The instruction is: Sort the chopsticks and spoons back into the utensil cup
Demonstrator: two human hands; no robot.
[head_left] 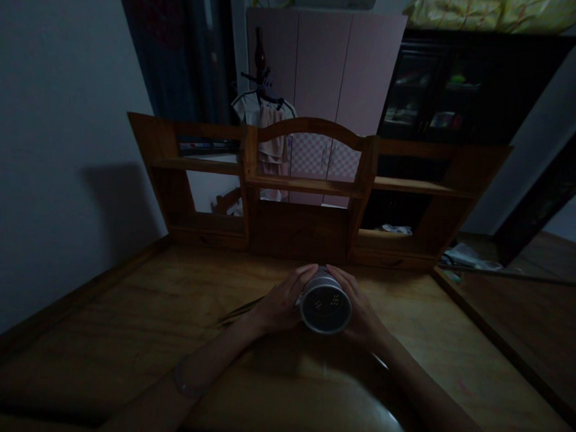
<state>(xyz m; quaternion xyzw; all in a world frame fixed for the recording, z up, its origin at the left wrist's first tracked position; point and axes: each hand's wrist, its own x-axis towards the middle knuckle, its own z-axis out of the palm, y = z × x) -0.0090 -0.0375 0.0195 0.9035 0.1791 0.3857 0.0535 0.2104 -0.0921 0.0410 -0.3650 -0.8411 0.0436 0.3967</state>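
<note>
Silvery metal rings the dark, perforated round end of the cylindrical container (325, 312) that you hold between both hands. It is above the wooden desk (138, 299), near the middle, tilted so that this end faces you; whether that is its base or the inside seen through its mouth, you cannot tell. Two small clusters of holes show pale in it.

Your left hand (285, 303) is wrapped round the left side, fingers curled over the far part of the wall, and a bracelet (187, 384) circles that wrist. Your right hand (360, 310) grips the opposite side the same way, its fingertips near those of the left. Just beside your left hand, several thin sticks (240, 311) lie on the desk, partly hidden by your forearm.

Beyond your hands, a wooden shelf unit (299, 232) spans the back of the desk, with an arched top rail at its centre and a low drawer at each side. Behind it you see a coat stand (259, 54) hung with clothes (272, 133), a pink wardrobe (320, 69) with checkered lower panels, and a dark glass-fronted cabinet (490, 97) topped by yellow bundles (465, 13).
</note>
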